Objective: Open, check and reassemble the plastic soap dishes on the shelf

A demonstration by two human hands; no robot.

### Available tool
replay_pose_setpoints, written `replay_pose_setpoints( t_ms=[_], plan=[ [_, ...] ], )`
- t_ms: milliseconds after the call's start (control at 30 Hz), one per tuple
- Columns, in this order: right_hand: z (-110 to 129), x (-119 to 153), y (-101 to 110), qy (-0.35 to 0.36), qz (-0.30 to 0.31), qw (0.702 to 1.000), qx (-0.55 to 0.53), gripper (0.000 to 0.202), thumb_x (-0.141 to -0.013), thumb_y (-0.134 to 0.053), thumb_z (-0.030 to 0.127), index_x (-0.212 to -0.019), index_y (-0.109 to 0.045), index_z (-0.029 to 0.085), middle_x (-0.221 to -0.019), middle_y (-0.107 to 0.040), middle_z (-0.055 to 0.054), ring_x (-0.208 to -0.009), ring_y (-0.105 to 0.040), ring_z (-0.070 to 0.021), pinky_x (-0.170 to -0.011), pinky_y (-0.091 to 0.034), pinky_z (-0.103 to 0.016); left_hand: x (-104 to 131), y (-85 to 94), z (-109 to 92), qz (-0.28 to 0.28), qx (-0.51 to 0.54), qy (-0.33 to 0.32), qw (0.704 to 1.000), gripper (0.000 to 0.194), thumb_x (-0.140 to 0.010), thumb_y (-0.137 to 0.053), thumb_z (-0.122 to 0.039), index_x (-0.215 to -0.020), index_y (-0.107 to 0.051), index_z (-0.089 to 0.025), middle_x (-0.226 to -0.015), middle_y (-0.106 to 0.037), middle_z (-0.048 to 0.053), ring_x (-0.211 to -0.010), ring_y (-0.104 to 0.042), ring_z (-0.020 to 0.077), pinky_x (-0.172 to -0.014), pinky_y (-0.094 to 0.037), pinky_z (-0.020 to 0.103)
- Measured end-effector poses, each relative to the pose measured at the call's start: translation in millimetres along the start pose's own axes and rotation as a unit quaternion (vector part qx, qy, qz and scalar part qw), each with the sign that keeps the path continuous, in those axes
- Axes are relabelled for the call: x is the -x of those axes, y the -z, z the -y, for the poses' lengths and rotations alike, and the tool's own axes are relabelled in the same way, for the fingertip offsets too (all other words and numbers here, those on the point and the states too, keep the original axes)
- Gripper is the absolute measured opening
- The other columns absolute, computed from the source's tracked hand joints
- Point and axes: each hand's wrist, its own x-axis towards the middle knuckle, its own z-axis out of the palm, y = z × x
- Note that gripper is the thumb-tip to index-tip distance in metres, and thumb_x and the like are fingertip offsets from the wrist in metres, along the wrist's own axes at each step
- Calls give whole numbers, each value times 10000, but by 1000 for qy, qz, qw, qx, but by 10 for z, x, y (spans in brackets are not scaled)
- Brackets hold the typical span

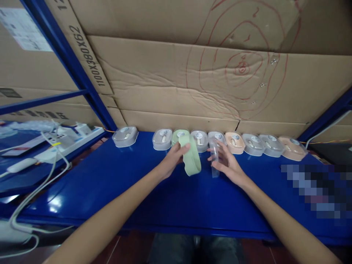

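Above the blue table, my left hand grips a light green open container, tilted on its side with its hollow facing right. Just to the right, my right hand holds a clear plastic lid upright on edge, apart from the green piece. Behind both hands, lidded boxes stand in a row against the cardboard: a green one, grey ones such as this box, and a peach one. The lid partly covers one grey box.
A separate grey box stands at the row's left end, and another peach box at its right end. White cables and a power strip lie on the left shelf. Cardboard with red rings backs the blue table.
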Motion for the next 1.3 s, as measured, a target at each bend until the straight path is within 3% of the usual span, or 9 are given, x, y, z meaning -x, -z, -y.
replay_pose_setpoints(
  t_ms=[100,200,433,633,767,933,1100,1300],
  plan=[
    [37,23,141,52,-13,978,200,1029,-859,-882,528,-1704,-334,318,-1554,-623,-178,-1294,-697,-394,-1120,-564,-650,-72,77,-87,-73,37,-32,996,762,-868,-789,-775,-1385,-689,-224,-1312,-795,115,-1279,-727,369,-973,-626,427],
    [57,39,200,86,36,942,322,965,-855,-876,482,-1681,-405,316,-1602,-587,-166,-1458,-591,-443,-1194,-500,-690,-114,121,-149,-105,59,-53,991,745,-887,-748,-790,-1350,-708,-208,-1296,-809,124,-1295,-730,375,-1005,-630,439],
    [53,30,135,119,103,912,380,734,-877,-832,380,-1561,-594,263,-1458,-620,-163,-1354,-645,-378,-1163,-568,-589,-121,117,-110,-111,57,-33,992,725,-920,-721,-769,-1376,-709,-205,-1342,-801,135,-1312,-730,365,-1022,-631,440],
    [44,15,139,153,90,895,409,630,-869,-772,262,-1488,-659,243,-1417,-668,-169,-1371,-607,-414,-1176,-525,-669,-131,130,-47,-86,56,-22,995,657,-922,-756,-730,-1357,-714,-240,-1356,-785,116,-1273,-737,371,-895,-651,405],
    [63,11,132,163,80,901,395,566,-909,-737,234,-1469,-659,262,-1416,-675,-153,-1369,-611,-399,-1176,-526,-663,-110,120,-43,-44,50,-27,997,690,-860,-868,-648,-1378,-664,-239,-1320,-773,125,-1179,-759,349,-838,-634,386],
    [77,21,55,165,15,946,279,593,-1035,-721,437,-1584,-538,309,-1521,-652,-138,-1421,-626,-374,-1192,-529,-635,-36,55,-42,0,43,-30,999,649,-817,-953,-531,-1295,-658,-206,-1338,-739,146,-1229,-719,356,-910,-619,414],
    [106,41,-109,157,20,971,181,788,-992,-781,539,-1673,-443,333,-1626,-613,-144,-1446,-637,-384,-1189,-545,-626,50,-39,16,57,35,-20,998,701,-774,-1005,-491,-1306,-627,-232,-1303,-726,127,-1222,-708,348,-968,-590,449],
    [192,62,-170,146,-4,977,157,771,-927,-850,508,-1609,-546,321,-1583,-662,-134,-1381,-683,-384,-1161,-569,-615,96,-100,-17,97,6,-32,995,772,-729,-1042,-372,-1371,-627,-262,-1323,-725,114,-1280,-683,337,-1081,-544,490]
  ],
)
